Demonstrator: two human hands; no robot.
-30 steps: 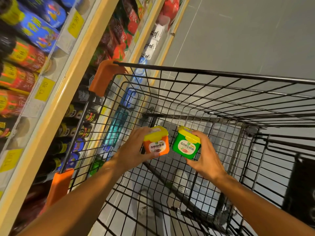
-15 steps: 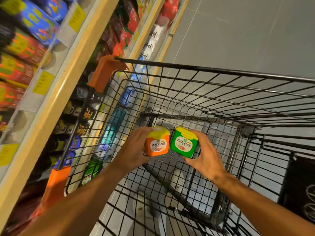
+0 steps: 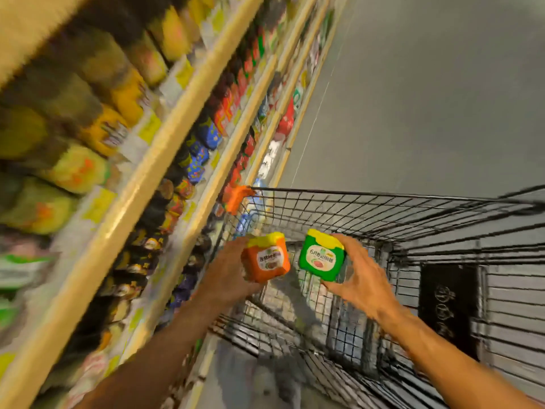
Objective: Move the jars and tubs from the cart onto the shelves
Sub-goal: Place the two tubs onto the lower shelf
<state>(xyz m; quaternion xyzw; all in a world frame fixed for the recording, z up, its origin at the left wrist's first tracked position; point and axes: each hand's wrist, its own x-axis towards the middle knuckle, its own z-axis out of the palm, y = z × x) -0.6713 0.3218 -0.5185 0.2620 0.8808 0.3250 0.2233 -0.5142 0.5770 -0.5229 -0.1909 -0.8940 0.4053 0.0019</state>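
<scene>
Tubs sit low centre of frame above the cart, left hand wrapped around the orange tub, right hand pinching the green tub; best kept upright while swinging toward the shelves at left.

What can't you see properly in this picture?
- Head view: the shelves on the left are smeared by motion blur, so the packets and price tags there cannot be read.
- The small print on the orange tub and green tub is too small to read.
- The left hand and right hand cover the tubs' far sides.
- The cart is cut off by the right edge.
</scene>
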